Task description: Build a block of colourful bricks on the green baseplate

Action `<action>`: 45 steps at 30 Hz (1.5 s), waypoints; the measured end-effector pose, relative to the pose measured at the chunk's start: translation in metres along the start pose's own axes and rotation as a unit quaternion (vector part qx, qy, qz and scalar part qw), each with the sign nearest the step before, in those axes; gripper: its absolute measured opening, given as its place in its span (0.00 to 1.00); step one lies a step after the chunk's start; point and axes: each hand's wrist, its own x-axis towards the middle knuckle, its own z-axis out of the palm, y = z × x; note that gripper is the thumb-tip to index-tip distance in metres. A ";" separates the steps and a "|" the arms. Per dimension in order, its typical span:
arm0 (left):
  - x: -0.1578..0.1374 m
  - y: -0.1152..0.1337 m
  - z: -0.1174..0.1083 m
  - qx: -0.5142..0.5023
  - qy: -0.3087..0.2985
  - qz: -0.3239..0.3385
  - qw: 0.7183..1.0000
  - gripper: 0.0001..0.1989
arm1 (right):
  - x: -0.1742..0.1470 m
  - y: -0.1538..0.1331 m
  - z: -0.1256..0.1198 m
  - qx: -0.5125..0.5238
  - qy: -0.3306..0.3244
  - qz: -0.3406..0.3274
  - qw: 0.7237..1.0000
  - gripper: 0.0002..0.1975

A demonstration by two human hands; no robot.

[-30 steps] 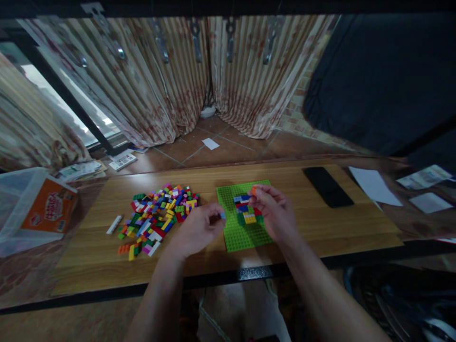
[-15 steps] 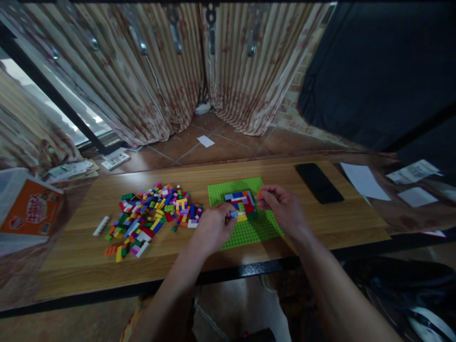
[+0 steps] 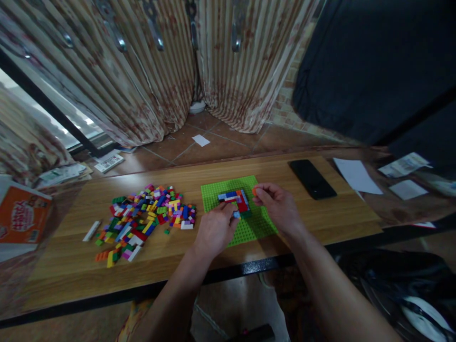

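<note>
A green studded baseplate point(image 3: 261, 230) lies on the wooden table, bearing a low block of multicoloured toy bricks point(image 3: 242, 203). My left hand point(image 3: 216, 227) reaches over the near left part of this block, its fingers pinched on a small light blue brick point(image 3: 235, 214). Those fingers cover some of the bricks below. At the baseplate's right side, my right hand point(image 3: 280, 205) is raised a little, with a small orange brick point(image 3: 254, 191) between thumb and fingertips. The orange brick is apart from the block.
A heap of loose bricks point(image 3: 149, 213) spreads over the table's left half, with a white stick-like piece point(image 3: 91, 231) beside it. A black phone point(image 3: 312, 178) and white paper point(image 3: 358, 175) lie to the right. An orange-labelled box point(image 3: 24, 213) stands far left.
The view has shifted slightly. My left hand, with the light blue brick, has moved rightward across the brick block. My right hand keeps the orange brick at nearly the same spot.
</note>
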 end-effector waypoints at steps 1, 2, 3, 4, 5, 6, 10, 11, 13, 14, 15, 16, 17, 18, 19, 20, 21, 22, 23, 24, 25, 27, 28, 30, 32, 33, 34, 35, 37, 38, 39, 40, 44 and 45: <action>0.001 0.001 0.000 0.006 -0.002 -0.006 1.000 0.08 | 0.000 0.000 0.000 0.002 -0.001 0.002 1.000 0.16; 0.002 0.002 -0.001 0.010 -0.005 -0.011 1.000 0.08 | 0.001 0.000 0.000 0.004 -0.003 0.003 1.000 0.16; 0.003 0.003 -0.001 0.013 -0.008 -0.015 1.000 0.08 | 0.001 0.000 0.000 0.007 -0.005 0.003 1.000 0.16; 0.003 0.004 -0.001 0.015 -0.009 -0.017 1.000 0.08 | 0.001 0.000 0.000 0.009 -0.006 0.004 1.000 0.16; 0.004 0.004 -0.001 0.014 -0.009 -0.018 1.000 0.07 | 0.001 0.000 0.000 0.011 -0.006 0.004 1.000 0.15; 0.004 0.004 -0.001 0.013 -0.007 -0.018 1.000 0.07 | 0.001 0.000 0.000 0.013 -0.005 0.005 1.000 0.15; 0.002 0.003 0.003 0.004 0.008 -0.016 1.000 0.06 | 0.002 0.001 0.000 0.025 -0.006 0.013 1.000 0.15; 0.002 0.002 0.004 0.004 0.012 -0.016 1.000 0.06 | 0.003 0.002 -0.001 0.029 -0.009 0.014 0.999 0.16; 0.001 0.003 0.007 0.009 0.018 -0.021 1.000 0.06 | 0.003 0.002 -0.002 0.035 -0.014 0.017 0.999 0.17; 0.000 0.003 0.008 0.011 0.021 -0.026 0.999 0.06 | 0.003 0.002 -0.002 0.037 -0.016 0.019 0.999 0.17; 0.000 0.004 0.009 0.014 0.022 -0.032 0.999 0.05 | 0.003 0.002 -0.003 0.037 -0.018 0.023 0.999 0.17; 0.000 0.004 0.010 0.015 0.024 -0.039 0.999 0.05 | 0.004 0.001 -0.003 0.037 -0.018 0.025 0.999 0.17; 0.001 0.005 0.010 0.015 0.025 -0.045 0.999 0.05 | 0.004 0.001 -0.004 0.037 -0.018 0.028 0.999 0.17; 0.001 0.005 0.010 0.014 0.025 -0.050 0.998 0.05 | 0.004 0.001 -0.004 0.037 -0.018 0.030 0.999 0.16; 0.001 0.005 0.011 0.011 0.026 -0.054 0.998 0.05 | 0.004 0.001 -0.004 0.038 -0.017 0.033 0.999 0.16; 0.001 0.005 0.011 0.009 0.027 -0.057 0.998 0.05 | 0.004 0.001 -0.004 0.039 -0.017 0.036 0.998 0.16; 0.002 0.005 0.011 0.006 0.027 -0.061 0.998 0.05 | 0.004 0.001 -0.005 0.041 -0.018 0.039 0.998 0.15; 0.002 0.005 0.012 0.004 0.028 -0.065 0.997 0.06 | 0.004 0.001 -0.005 0.044 -0.019 0.043 0.998 0.15; 0.002 0.005 0.012 0.003 0.030 -0.069 0.997 0.06 | 0.004 0.001 -0.005 0.048 -0.022 0.046 0.998 0.15; 0.002 0.005 0.013 0.002 0.033 -0.073 0.997 0.07 | 0.004 0.001 -0.006 0.056 -0.024 0.050 0.997 0.15; 0.001 0.005 0.014 0.003 0.038 -0.074 0.997 0.07 | 0.004 0.001 -0.006 0.065 -0.026 0.055 0.996 0.15; 0.000 0.005 0.015 0.011 0.050 -0.062 0.997 0.07 | 0.004 0.001 -0.008 0.083 -0.030 0.069 0.994 0.16; -0.001 0.006 0.016 0.017 0.054 -0.049 0.997 0.06 | 0.004 0.001 -0.009 0.091 -0.031 0.075 0.993 0.16; -0.003 0.006 0.017 0.030 0.060 -0.019 0.998 0.05 | 0.004 0.000 -0.010 0.102 -0.034 0.087 0.990 0.15; -0.004 0.006 0.018 0.037 0.063 0.008 0.997 0.07 | 0.003 -0.001 -0.012 0.114 -0.038 0.100 0.988 0.14; -0.005 0.006 0.018 0.039 0.063 0.018 0.997 0.08 | 0.003 -0.002 -0.012 0.120 -0.039 0.108 0.986 0.14; -0.005 0.005 0.019 0.040 0.064 0.025 0.997 0.09 | 0.003 -0.002 -0.013 0.125 -0.041 0.116 0.984 0.14; -0.005 0.005 0.020 0.041 0.065 0.029 0.997 0.10 | 0.003 -0.002 -0.013 0.128 -0.044 0.124 0.983 0.14; -0.005 0.003 0.022 0.047 0.062 0.032 0.996 0.11 | 0.004 -0.001 -0.014 0.124 -0.056 0.132 0.982 0.13; -0.005 0.003 0.023 0.050 0.061 0.032 0.996 0.11 | 0.004 0.000 -0.014 0.118 -0.064 0.133 0.982 0.13; -0.005 0.002 0.024 0.054 0.061 0.031 0.996 0.11 | 0.005 0.001 -0.014 0.111 -0.071 0.132 0.983 0.13; -0.005 0.002 0.025 0.059 0.060 0.031 0.996 0.10 | 0.006 0.003 -0.014 0.102 -0.074 0.129 0.984 0.12; -0.006 0.003 0.026 0.087 0.055 0.029 0.994 0.11 | 0.010 0.010 -0.010 0.054 -0.059 0.118 0.990 0.10; -0.007 0.004 0.025 0.095 0.053 0.028 0.994 0.10 | 0.011 0.011 -0.009 0.039 -0.053 0.115 0.991 0.09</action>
